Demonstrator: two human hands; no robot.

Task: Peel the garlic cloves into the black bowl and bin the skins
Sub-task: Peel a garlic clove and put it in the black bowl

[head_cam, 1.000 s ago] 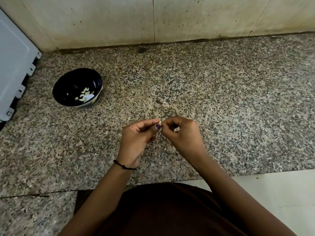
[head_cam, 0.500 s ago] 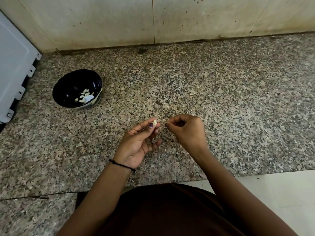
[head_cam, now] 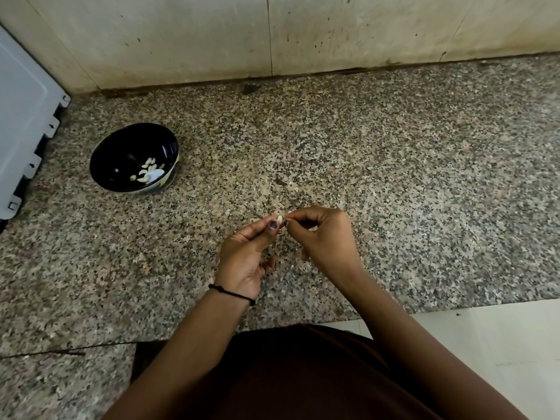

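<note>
Clove pinched between both hands, centre frame

Fingertips: left thumb (head_cam: pixel 272 224) (dark-painted nail) and forefinger grip a small pale garlic clove (head_cam: pixel 279 219). Right thumb and forefinger tips (head_cam: pixel 292 215) close on the clove's right end. Too small to tell whether they hold skin or the clove itself.

Left hand (head_cam: pixel 245 259): palm turned partly up, the other fingers loosely curled below the pinch and holding nothing visible. Thin black thread band (head_cam: pixel 231 294) on the wrist.

Right hand (head_cam: pixel 327 237): back towards the camera, all fingers curled in. Can't tell what is inside the curl.

Both hands sit just above the speckled granite counter (head_cam: pixel 394 192), a little below the middle of the frame. Forearms come up from the bottom edge, over a dark garment (head_cam: pixel 297 374).

Black bowl (head_cam: pixel 121 156): left of centre, well apart from the hands, upright on the counter. Peeled cloves (head_cam: pixel 148 172) lie in a small pile at the bottom, towards its right side. Glossy black inside, lighter patterned outer wall.

Further out: a white panel with notched edge (head_cam: pixel 21 122) at the far left, beside the bowl but not touching it. Stained cream wall tiles (head_cam: pixel 181 40) across the top. Pale floor (head_cam: pixel 485 344) at lower right, below the counter edge.
</note>
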